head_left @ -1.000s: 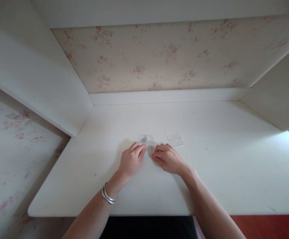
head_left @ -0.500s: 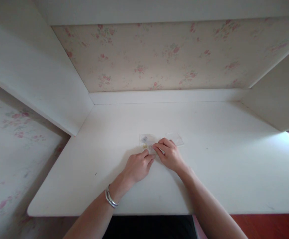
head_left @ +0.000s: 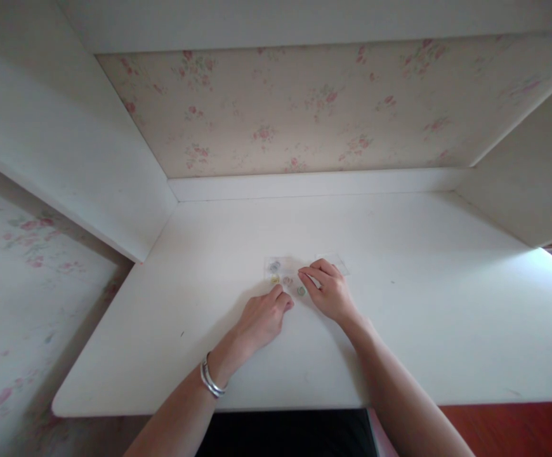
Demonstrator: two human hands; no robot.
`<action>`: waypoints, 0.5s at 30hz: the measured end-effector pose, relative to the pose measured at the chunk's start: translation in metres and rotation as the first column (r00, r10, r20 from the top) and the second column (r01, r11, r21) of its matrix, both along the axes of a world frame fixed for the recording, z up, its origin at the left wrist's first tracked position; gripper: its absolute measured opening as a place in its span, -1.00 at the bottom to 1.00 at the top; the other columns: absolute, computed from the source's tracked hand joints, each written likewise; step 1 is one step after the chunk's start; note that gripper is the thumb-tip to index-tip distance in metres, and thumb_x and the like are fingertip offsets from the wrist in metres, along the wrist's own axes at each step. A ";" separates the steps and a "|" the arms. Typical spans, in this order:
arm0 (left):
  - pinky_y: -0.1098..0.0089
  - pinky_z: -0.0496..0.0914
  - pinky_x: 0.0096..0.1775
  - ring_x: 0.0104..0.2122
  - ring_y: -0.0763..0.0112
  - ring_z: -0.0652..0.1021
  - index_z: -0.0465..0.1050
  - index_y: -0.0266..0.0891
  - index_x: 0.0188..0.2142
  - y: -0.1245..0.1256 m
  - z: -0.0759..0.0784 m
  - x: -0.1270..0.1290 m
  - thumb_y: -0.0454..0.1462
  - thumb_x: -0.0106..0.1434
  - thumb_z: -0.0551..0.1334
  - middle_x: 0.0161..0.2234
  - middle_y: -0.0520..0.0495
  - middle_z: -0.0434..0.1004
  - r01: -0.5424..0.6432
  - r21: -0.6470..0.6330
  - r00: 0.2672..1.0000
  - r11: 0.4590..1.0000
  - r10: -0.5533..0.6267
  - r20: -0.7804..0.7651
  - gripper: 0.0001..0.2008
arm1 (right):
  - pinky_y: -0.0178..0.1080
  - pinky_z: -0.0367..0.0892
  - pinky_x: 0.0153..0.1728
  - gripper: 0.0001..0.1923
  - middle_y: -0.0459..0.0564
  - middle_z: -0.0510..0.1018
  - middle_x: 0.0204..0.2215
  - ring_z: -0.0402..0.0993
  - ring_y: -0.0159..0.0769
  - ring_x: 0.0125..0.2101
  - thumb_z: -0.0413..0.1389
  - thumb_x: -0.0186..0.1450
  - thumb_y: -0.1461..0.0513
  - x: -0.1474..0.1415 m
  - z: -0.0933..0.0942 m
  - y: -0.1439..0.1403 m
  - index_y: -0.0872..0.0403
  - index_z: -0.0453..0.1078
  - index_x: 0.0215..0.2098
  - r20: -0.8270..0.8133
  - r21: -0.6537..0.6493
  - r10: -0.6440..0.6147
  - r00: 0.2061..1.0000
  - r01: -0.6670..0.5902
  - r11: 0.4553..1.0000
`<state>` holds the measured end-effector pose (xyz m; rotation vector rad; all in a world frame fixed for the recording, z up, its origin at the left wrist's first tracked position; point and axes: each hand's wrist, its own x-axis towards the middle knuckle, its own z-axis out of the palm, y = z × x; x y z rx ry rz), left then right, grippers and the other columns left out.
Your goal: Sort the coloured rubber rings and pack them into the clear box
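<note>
A clear plastic piece [head_left: 267, 270], perhaps a small tray or bag, lies mid-desk. On or in it sit a greyish coiled item [head_left: 275, 267], a yellow one [head_left: 275, 279] and a pinkish one [head_left: 288, 280]; they look like small rings or bands. A green ring-like item [head_left: 301, 291] lies between my hands. My left hand [head_left: 265, 316] rests just in front of the plastic, fingers curled closed. Above the green item, my right hand [head_left: 327, 293] has thumb and fingertips pinched together. Whatever either hand holds, if anything, is too small to make out.
A second flat clear plastic piece [head_left: 341, 264] lies behind my right hand. The white desk [head_left: 428, 304] has panels at both sides and a low ledge [head_left: 318, 184] at the back. A tiny dark mark [head_left: 182, 334] shows at left.
My right hand has drawn slightly right, away from the left fingers. The pinkish and green items now show between the hands. My left fingers have curled in a little.
</note>
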<state>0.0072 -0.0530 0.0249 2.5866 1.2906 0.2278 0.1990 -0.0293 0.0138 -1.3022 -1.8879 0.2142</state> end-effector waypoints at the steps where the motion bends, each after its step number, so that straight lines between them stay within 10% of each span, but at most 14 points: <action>1: 0.41 0.38 -0.36 -0.36 0.40 0.53 0.37 -0.19 -0.21 0.001 0.000 0.000 -0.25 0.39 -0.04 -0.21 -0.04 0.43 -0.013 0.002 0.999 1.000 0.013 0.044 -0.78 | -0.26 0.26 -0.26 -0.80 -0.02 0.45 -0.38 0.39 -0.35 -0.35 0.02 0.34 0.20 0.001 0.001 0.000 0.01 0.50 -0.27 -0.001 -0.008 -0.007 1.000 0.007 1.000; 15: 0.48 0.39 -0.26 -0.31 0.46 0.51 0.43 -0.14 -0.18 0.022 0.003 0.003 -0.22 0.38 0.03 -0.26 -0.01 0.46 -0.214 0.117 0.946 0.970 0.176 0.272 -0.79 | -0.29 0.32 -0.30 -0.88 -0.06 0.50 -0.35 0.43 -0.37 -0.38 0.16 0.21 0.25 0.024 0.009 0.000 -0.02 0.54 -0.30 0.055 -0.332 0.274 0.960 -0.242 0.912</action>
